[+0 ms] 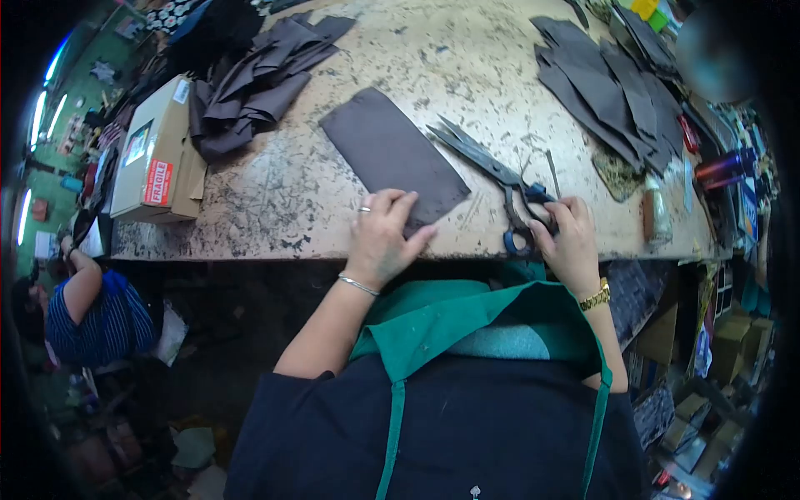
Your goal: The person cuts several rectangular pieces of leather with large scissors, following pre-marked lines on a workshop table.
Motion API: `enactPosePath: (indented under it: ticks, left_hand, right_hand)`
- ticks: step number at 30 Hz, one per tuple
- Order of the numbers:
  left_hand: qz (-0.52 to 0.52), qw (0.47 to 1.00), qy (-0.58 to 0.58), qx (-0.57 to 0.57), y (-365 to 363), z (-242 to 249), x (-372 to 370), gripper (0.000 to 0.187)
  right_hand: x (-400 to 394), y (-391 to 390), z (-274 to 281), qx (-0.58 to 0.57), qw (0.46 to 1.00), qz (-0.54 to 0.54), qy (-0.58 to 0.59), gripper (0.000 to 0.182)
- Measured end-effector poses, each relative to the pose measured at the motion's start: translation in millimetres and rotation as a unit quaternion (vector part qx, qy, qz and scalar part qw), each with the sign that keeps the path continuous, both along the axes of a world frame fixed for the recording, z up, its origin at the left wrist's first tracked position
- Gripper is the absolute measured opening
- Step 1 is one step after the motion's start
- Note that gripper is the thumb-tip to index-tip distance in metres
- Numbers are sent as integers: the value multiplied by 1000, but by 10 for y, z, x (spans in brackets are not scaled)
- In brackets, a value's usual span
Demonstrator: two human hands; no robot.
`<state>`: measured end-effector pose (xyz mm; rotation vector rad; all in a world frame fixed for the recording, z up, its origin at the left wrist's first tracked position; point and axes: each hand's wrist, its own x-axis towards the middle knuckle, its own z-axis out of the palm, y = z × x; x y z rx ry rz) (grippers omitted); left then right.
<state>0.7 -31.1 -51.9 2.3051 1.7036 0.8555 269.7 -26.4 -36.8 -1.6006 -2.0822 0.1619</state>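
Observation:
A dark brown rectangular fabric piece (396, 150) lies flat on the worn table (400, 50). My left hand (383, 237), with a ring and a bracelet, rests at its near edge, fingers apart, fingertips touching the fabric. Large black scissors (487, 162) lie to the right of the fabric, blades parted slightly and pointing up and left. My right hand (568, 237) has its thumb and fingers closed on the scissors' handle. A thin metal tool (553, 173) lies just above that hand.
Piles of dark fabric lie at the back left (258, 83) and back right (612, 92). A cardboard box (158, 158) with a red label stands at the left edge. A small bottle (656, 212) is at the right. Another person (100, 312) is beyond the table's left end.

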Motion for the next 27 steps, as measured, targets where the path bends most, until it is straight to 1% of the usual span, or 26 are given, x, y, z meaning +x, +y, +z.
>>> enactPosePath:
  ticks: [1, 2, 3, 6, 10, 12, 13, 15, 17, 19, 21, 22, 23, 24, 25, 26, 27]
  left_hand:
    - [-2, 1000, -13, -1, -8, -22, -42, 44]
    - [-2, 1000, -27, 7, -22, -18, -51, 35]
    - [-7, 1000, -28, 1, -21, -43, -62, 35]
    - [-5, 999, -5, 39, -35, -57, -61, 18]
    - [-16, 998, 10, 61, -34, -94, -58, 15]
    - [-17, 999, 6, 43, -59, -56, -65, 12]
    - [-17, 999, 7, 48, -63, 9, -113, 12]
    - [-78, 993, 78, -42, -84, 220, -354, 11]
    - [-21, 983, 147, -104, -213, 377, -751, 9]
    - [64, 970, 192, -131, -316, 497, -1133, 18]
    - [158, 956, 238, -70, -321, 439, -1284, 28]
    - [153, 969, 186, -61, -241, 415, -1260, 35]
    - [124, 986, 107, -39, -148, 389, -1128, 36]
    - [93, 995, 26, -15, -43, 367, -907, 38]
    - [68, 998, -10, -7, 59, 293, -728, 43]
    - [64, 997, 42, 24, 172, 192, -578, 45]
    - [70, 995, 64, 30, 277, 99, -461, 45]
  right_hand:
    - [-12, -21, 15, 17, 999, 34, -6, 28]
    - [-25, -43, 32, -10, 998, 49, -31, 29]
    - [-31, -46, 40, -15, 998, 44, -32, 29]
    - [-33, -31, 35, -40, 997, 45, -48, 32]
    - [-119, -4, 91, -53, 995, 28, -83, 33]
    - [-143, 35, 98, -51, 994, 31, -95, 23]
    - [-138, 58, 96, -46, 994, 31, -94, 23]
    - [-127, 125, 90, -87, 991, 46, -91, 17]
    - [-95, 140, 143, -57, 993, 73, -69, 14]
    - [-72, 155, 204, -122, 986, 78, -81, 16]
    - [-89, 187, 240, -137, 983, 84, -93, 18]
    - [-97, 217, 248, -172, 974, 85, -118, 19]
    - [-107, 239, 264, -207, 964, 84, -144, 20]
    - [-139, 249, 294, -205, 961, 89, -161, 20]
    - [-146, 263, 297, -203, 961, 90, -164, 20]
    - [-149, 280, 296, -200, 960, 104, -168, 20]
    - [-148, 296, 301, -197, 958, 118, -172, 20]
